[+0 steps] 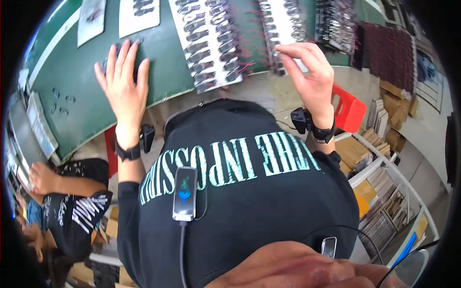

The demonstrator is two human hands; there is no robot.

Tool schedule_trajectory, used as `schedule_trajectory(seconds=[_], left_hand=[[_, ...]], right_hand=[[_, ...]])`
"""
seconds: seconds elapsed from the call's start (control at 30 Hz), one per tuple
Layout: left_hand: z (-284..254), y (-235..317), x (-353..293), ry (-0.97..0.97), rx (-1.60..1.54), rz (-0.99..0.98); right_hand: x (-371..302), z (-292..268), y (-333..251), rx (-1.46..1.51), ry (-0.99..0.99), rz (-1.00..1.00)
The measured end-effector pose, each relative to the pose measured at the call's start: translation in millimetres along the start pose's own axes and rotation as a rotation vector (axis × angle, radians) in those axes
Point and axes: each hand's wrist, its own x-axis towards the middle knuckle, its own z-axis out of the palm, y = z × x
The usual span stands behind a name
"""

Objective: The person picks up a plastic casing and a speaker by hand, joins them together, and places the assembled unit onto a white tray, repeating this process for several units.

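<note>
Green is colouring the counter (165, 62) that is stretching across the far side of the scene. At its left, the left hand (125, 89) is facing palm down with fingers and thumb spread wide, partly covering a cluster of dark pieces (104, 62); how firmly it is touching them, I cannot tell. Four loose dark parts (70, 99) are lying farther left. Beyond the left hand, a small white board (132, 24) is carrying a few dark parts. Between the hands, a long white board (215, 57) is holding two columns of dark parts, with thin red wires trailing off its right side. The right hand (312, 69) is keeping thumb and forefinger narrowly together beside the near end of another loaded white board (281, 24); whether anything is sitting between those fingertips, I cannot tell. A red stool (349, 111) is standing near, at the right.
</note>
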Motion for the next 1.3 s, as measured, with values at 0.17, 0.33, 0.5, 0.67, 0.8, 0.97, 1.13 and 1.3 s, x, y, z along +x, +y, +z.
schedule_trajectory(seconds=[0.17, 0.33, 0.5, 0.67, 0.8, 0.97, 1.13, 1.3], left_hand=[[-9, 4, -4, 0.005, 0.04, 0.001], [-7, 3, -1, 0.042, 0.006, -0.012], [-2, -1, 0, 0.12, -0.022, -0.01], [-1, -6, 0, 0.162, -0.093, 0.004], [-10, -6, 2, 0.165, -0.102, -0.007], [-7, -14, 1, 0.263, -0.11, -0.073], [-13, -14, 8, 0.199, -0.097, -0.055], [-14, -12, 36, 0.025, -0.035, 0.077]], right_hand=[[7, -26, 15, -0.059, 0.111, 0.227], [19, -44, 19, -0.157, -0.007, 0.278], [-24, -28, 26, -0.011, 0.003, 0.326], [-69, 3, 14, -0.157, 0.029, 0.154], [-77, 21, 3, -0.249, 0.084, 0.126], [-79, 36, 4, -0.281, 0.159, 0.067], [-75, 32, 9, -0.252, 0.098, 0.083], [-81, 28, 10, -0.079, 0.169, 0.235]])
